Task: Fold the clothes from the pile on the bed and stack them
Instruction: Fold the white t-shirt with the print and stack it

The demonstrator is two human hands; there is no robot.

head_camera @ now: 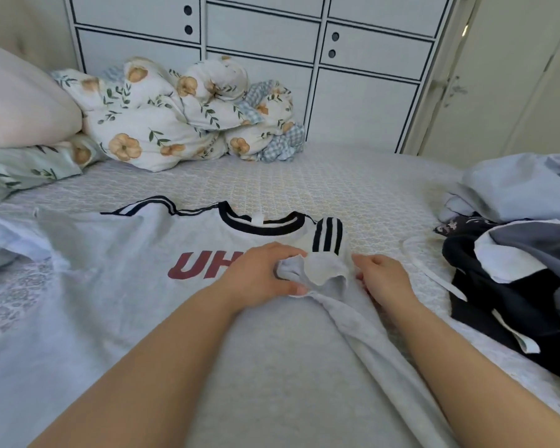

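Shirt (143, 318) spread on bed (304, 185) | sleeve (324, 253) gripped by left hand (259, 273) | right hand (382, 276) curled at shirt edge, grip unclear | pile (514, 253) right

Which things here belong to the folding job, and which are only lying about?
Belonging to the job:
- grey T-shirt with black-striped sleeves and red letters, spread flat
- left hand and right hand, both on its folded-in sleeve
- heap of unfolded dark and pale blue clothes

Lying about:
- crumpled floral duvet
- pink pillow
- white drawer cabinet
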